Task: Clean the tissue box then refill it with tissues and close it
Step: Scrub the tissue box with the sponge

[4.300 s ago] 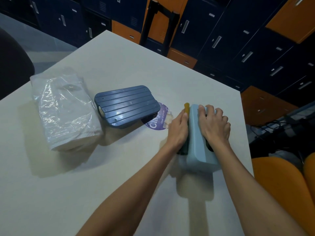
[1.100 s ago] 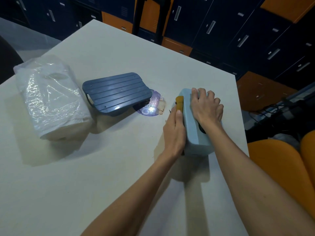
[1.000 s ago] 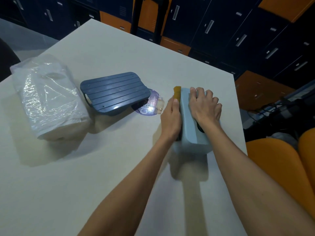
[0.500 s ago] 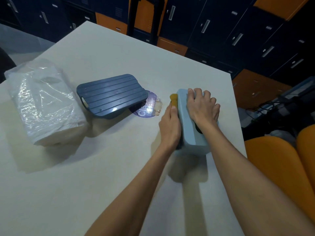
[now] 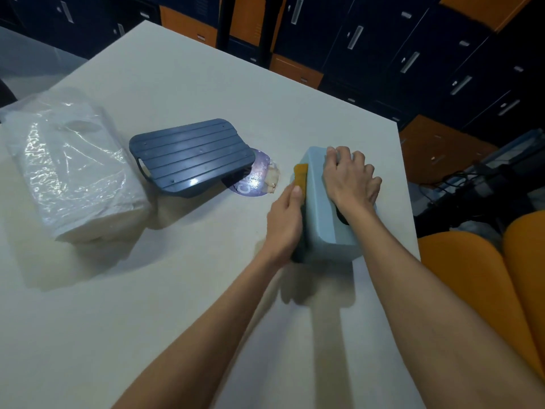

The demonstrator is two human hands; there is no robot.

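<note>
The light blue tissue box [image 5: 320,208] lies on its side near the right edge of the white table [image 5: 182,290]. My right hand [image 5: 351,178] presses down on top of it, fingers over its far end. My left hand [image 5: 284,222] holds a yellow sponge [image 5: 300,175] flat against the box's left face. The box's dark blue ribbed lid [image 5: 191,156] lies apart to the left. A pack of white tissues in clear plastic [image 5: 70,172] sits at the far left.
A purple round wrapper [image 5: 253,181] pokes out from under the lid, between it and the box. The table's right edge runs just beyond the box. Orange seats [image 5: 486,276] stand to the right, dark blue and orange lockers [image 5: 383,39] behind.
My left hand slid the sponge back and forth along the box's left face. The right hand stayed on top of the box. The view shifted slightly.
</note>
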